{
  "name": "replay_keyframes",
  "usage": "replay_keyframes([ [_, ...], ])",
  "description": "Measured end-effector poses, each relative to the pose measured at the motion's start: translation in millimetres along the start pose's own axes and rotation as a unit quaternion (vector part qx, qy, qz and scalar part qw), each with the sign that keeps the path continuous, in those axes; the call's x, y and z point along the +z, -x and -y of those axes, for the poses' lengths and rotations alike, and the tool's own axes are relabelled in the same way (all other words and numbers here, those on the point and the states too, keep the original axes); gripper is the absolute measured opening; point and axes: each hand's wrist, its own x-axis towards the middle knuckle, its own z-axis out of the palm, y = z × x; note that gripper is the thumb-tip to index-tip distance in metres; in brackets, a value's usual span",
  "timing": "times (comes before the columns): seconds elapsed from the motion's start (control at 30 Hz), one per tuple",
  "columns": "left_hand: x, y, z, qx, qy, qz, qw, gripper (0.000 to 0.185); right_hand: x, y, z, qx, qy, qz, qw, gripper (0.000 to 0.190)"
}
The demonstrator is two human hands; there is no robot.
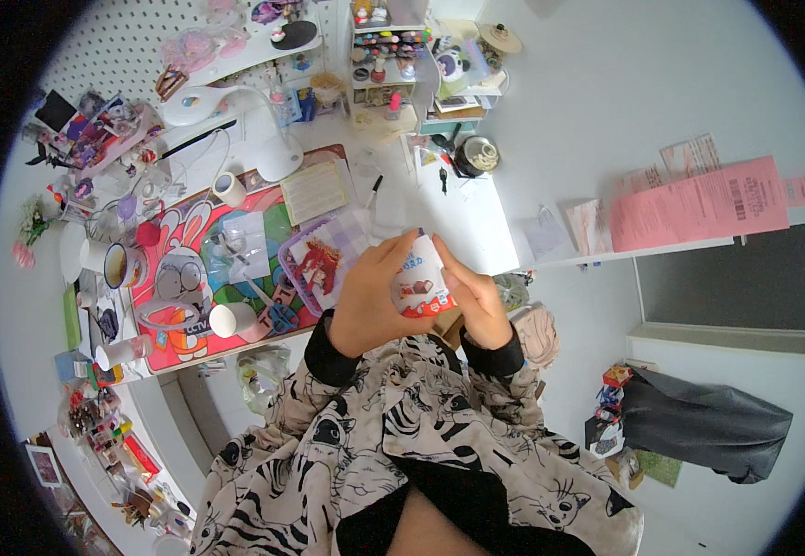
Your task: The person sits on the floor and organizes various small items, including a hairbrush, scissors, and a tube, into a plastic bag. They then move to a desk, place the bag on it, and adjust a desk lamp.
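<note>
Between my two hands, above the desk's front edge, is a small white and red chocolate carton [422, 283] with printing and a picture of chocolate on its face. My left hand [374, 295] wraps around its left side, with the thumb low and the fingers over the top. My right hand [475, 295] grips the opposite side. Both hands cover the carton's edges. Just left of them, a purple plastic basket [291, 278] holds a red ornament [320, 267] on pale checked material.
A cartoon desk mat [180, 278] carries blue-handled scissors [280, 316], a paper cup [232, 320] and a tape roll [228, 189]. Beyond my hands lie a black marker [374, 191] and white paper [472, 222]. A desk lamp [280, 156] and a pen rack [385, 52] stand behind.
</note>
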Motion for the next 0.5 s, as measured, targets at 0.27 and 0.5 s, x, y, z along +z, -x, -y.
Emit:
replay_keyframes([
  [0.27,6,2,4,-0.033,-0.02,-0.018,0.999,0.086,31,0,-21,-0.023,-0.114,-0.063,0.991,0.053],
  [0.5,1,-1,49,-0.099,0.091,-0.004,0.991,0.081,24,-22,-24,-0.08,0.092,0.015,0.992,0.064],
])
